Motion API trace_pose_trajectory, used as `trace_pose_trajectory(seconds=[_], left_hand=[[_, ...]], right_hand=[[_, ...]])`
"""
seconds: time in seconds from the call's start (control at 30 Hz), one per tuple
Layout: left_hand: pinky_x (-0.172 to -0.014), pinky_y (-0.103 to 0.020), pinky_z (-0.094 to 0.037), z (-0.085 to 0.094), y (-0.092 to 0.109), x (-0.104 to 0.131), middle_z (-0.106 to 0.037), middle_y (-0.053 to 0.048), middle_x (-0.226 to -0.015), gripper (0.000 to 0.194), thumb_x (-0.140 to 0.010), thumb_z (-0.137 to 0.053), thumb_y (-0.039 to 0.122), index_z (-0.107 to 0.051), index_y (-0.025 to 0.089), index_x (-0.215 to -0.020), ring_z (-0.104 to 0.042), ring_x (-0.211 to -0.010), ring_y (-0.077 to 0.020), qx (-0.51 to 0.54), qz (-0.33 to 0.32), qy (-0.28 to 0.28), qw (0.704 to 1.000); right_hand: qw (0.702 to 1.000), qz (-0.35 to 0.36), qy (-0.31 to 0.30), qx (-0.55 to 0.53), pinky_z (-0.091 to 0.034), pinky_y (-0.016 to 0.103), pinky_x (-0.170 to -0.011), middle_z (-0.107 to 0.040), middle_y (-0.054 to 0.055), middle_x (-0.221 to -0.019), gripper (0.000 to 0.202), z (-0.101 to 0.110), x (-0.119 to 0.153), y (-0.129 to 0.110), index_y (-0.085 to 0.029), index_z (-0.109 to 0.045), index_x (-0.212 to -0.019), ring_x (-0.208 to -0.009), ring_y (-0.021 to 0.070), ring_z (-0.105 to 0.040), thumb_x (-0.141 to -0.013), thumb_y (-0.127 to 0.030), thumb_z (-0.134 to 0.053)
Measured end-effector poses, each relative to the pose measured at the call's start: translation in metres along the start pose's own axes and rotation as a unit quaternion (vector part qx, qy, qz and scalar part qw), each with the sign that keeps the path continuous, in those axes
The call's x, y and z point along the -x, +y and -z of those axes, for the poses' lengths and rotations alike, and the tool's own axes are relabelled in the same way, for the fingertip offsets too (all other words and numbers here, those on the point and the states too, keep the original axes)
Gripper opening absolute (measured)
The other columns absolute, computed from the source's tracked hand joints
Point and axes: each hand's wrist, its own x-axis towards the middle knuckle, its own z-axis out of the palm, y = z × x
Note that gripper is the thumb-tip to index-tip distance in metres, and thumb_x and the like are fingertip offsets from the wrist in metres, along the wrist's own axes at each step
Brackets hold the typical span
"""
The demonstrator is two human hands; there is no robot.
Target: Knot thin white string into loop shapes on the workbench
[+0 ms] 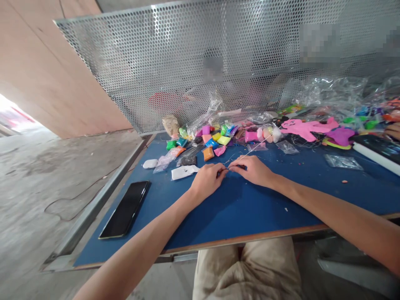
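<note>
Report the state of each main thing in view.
Bare left hand, grip pinched, contents unclear.
Bare right hand, grip pinched, contents unclear.
Thin pale thread, nearly straight.
Black rectangular smartphone, flat, screen dark.
Pink doll-shaped figure, lying face up.
Silver perforated metal panel, upright.
Small clear plastic packet, lying flat.

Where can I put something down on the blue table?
There's bare blue table between the phone and the left forearm. There's more between that arm and the right forearm, except for a tiny white scrap. The back, by the metal screen, is crowded with colourful packets and a pink figure.
</note>
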Motion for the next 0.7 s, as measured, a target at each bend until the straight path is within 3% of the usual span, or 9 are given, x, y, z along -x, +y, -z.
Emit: trace_pose_trajectory(seconds=[0.17,0.7], left_hand=[[-0.070,-0.029,-0.043,0.000,0.003,0.001,-0.070,-0.003,-0.081,0.021,-0.099,-0.051,0.033,-0.067,0.020,-0.097,-0.064,-0.075,-0.0178,-0.085,-0.020,0.015,0.996],[-0.069,-0.031,-0.036,0.004,0.010,0.009,-0.066,-0.002,-0.073,0.024,-0.102,-0.045,0.030,-0.062,0.019,-0.089,-0.059,-0.070,-0.0155,-0.190,-0.126,0.070,0.971]], right_hand=[[1.000,-0.004,0.003,-0.016,-0.052,0.031,-0.081,-0.076,0.004,-0.094,0.014,0.001,0.000,-0.001,-0.021,-0.076,-0.097,-0.088,0.0202,-0.070,-0.095,-0.026,-0.063],[0.998,0.053,0.020,0.005,-0.049,0.031,-0.076,-0.072,0.005,-0.086,0.015,0.008,0.002,-0.008,-0.019,-0.074,-0.092,-0.081,0.0193,-0.065,-0.095,-0.028,-0.063]])
